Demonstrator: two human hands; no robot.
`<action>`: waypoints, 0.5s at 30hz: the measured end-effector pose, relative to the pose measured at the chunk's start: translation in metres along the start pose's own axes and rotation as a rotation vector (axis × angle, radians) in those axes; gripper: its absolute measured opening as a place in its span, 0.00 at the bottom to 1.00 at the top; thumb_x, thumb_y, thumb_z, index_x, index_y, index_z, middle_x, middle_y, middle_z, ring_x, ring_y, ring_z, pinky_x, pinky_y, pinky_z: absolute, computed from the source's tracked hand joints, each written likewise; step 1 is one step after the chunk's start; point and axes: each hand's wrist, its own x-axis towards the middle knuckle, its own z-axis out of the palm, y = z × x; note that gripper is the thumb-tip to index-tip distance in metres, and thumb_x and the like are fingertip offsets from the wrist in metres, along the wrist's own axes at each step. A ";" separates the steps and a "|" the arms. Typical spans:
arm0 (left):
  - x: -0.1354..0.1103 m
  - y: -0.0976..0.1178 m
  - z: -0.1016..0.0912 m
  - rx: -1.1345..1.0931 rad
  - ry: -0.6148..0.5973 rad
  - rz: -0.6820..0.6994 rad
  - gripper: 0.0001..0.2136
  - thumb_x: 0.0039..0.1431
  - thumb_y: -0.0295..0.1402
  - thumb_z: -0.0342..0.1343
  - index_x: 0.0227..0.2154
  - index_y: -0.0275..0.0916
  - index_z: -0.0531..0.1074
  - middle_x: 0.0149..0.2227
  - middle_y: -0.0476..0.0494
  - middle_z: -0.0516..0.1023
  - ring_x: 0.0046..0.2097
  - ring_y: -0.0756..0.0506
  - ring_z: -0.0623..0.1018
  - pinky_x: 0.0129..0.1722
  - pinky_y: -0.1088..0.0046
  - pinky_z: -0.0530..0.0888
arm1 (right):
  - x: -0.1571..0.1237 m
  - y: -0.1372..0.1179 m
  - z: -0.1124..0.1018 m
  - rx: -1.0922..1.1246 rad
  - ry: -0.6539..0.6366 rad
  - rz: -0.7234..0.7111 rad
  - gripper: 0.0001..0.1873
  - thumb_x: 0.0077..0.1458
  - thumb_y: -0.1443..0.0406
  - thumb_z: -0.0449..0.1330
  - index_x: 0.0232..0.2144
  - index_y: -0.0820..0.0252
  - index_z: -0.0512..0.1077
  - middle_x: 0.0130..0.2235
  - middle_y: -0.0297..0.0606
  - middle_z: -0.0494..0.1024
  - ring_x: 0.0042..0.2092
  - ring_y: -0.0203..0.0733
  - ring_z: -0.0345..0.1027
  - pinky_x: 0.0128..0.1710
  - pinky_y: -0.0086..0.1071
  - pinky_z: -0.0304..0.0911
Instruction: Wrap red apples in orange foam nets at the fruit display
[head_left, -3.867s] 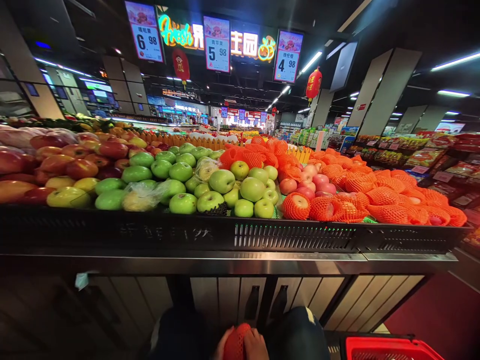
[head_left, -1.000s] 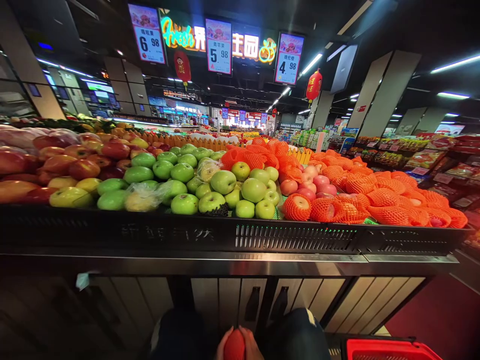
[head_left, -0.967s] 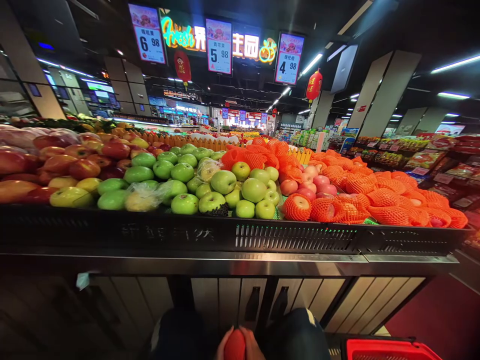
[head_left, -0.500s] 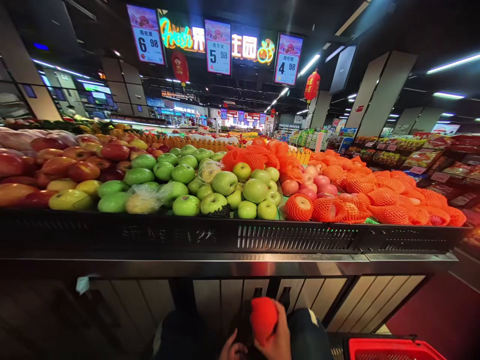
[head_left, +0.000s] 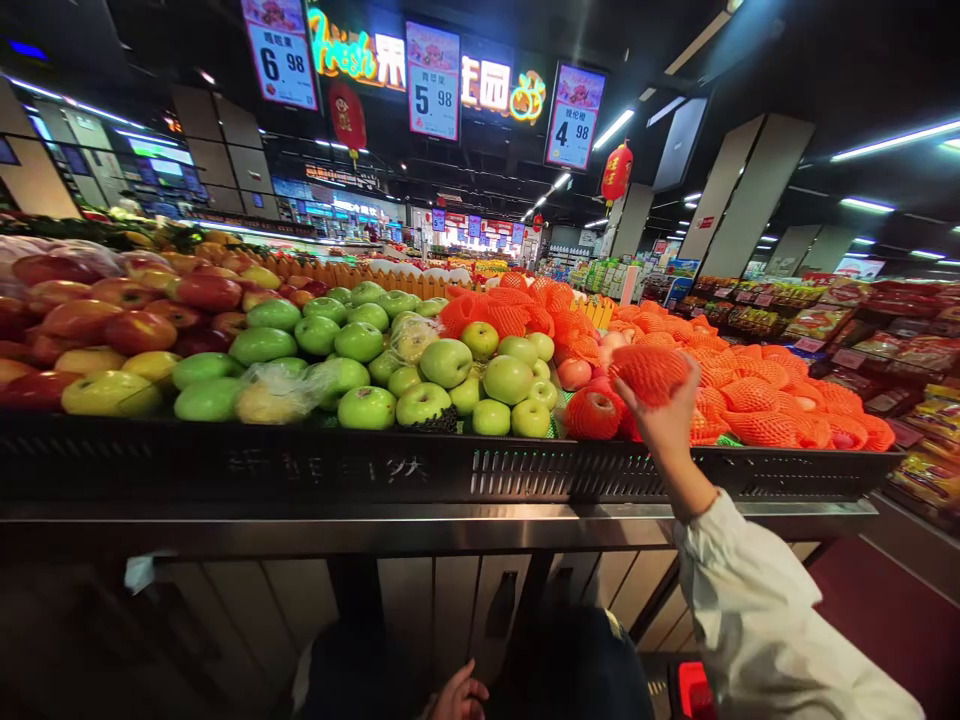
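Observation:
My right hand point(head_left: 664, 418), in a white sleeve, reaches up over the front rim of the fruit display and is closed on a netted apple point(head_left: 649, 371) in orange foam mesh. It holds the fruit just above the pile of netted apples point(head_left: 757, 400) at the right of the bin, beside another netted apple point(head_left: 592, 412). Only part of my left hand point(head_left: 457, 696) shows at the bottom edge, low in front of my lap, its fingers loosely curled with nothing seen in them.
Green apples point(head_left: 442, 362) fill the middle of the black display bin point(head_left: 525, 470); red and yellow apples point(head_left: 112, 330) lie to the left. A red basket point(head_left: 694, 688) sits on the floor at lower right. Price signs point(head_left: 433, 82) hang overhead. Shelves line the right aisle.
My right hand has lifted the netted apple from my lap up to the pile on the display. The left hand let go and stayed low. The view shifted slightly left.

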 end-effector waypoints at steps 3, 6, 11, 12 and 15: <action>0.000 -0.001 -0.002 0.002 0.006 0.017 0.19 0.30 0.53 0.65 0.16 0.40 0.77 0.17 0.40 0.70 0.25 0.49 0.67 0.25 0.79 0.65 | 0.035 0.014 0.035 -0.077 -0.302 0.200 0.51 0.39 0.46 0.71 0.58 0.65 0.60 0.55 0.54 0.73 0.55 0.57 0.70 0.58 0.49 0.64; 0.002 0.001 -0.002 0.026 0.012 0.023 0.22 0.27 0.56 0.63 0.16 0.40 0.75 0.17 0.40 0.67 0.25 0.48 0.65 0.24 0.78 0.61 | 0.048 0.024 0.062 -0.262 -0.474 0.289 0.56 0.41 0.46 0.71 0.64 0.68 0.55 0.56 0.59 0.73 0.55 0.61 0.71 0.55 0.50 0.66; 0.011 0.003 -0.004 0.055 0.016 0.011 0.27 0.22 0.61 0.59 0.12 0.39 0.64 0.16 0.42 0.60 0.25 0.47 0.63 0.24 0.77 0.58 | 0.049 0.030 0.080 -0.513 -0.663 0.091 0.50 0.43 0.49 0.70 0.63 0.64 0.60 0.57 0.58 0.74 0.56 0.65 0.71 0.55 0.53 0.64; 0.012 0.003 -0.004 0.061 0.021 0.004 0.27 0.21 0.61 0.59 0.12 0.39 0.63 0.16 0.42 0.60 0.26 0.47 0.63 0.24 0.77 0.58 | 0.049 0.032 0.081 -0.540 -0.690 0.067 0.49 0.42 0.48 0.71 0.62 0.64 0.62 0.56 0.57 0.75 0.56 0.66 0.70 0.55 0.53 0.64; 0.017 0.001 -0.003 0.085 0.048 -0.012 0.28 0.21 0.62 0.56 0.12 0.39 0.62 0.17 0.41 0.61 0.26 0.46 0.64 0.24 0.77 0.58 | 0.053 0.037 0.082 -0.591 -0.723 0.072 0.51 0.39 0.43 0.72 0.60 0.64 0.65 0.53 0.57 0.76 0.56 0.66 0.69 0.56 0.54 0.62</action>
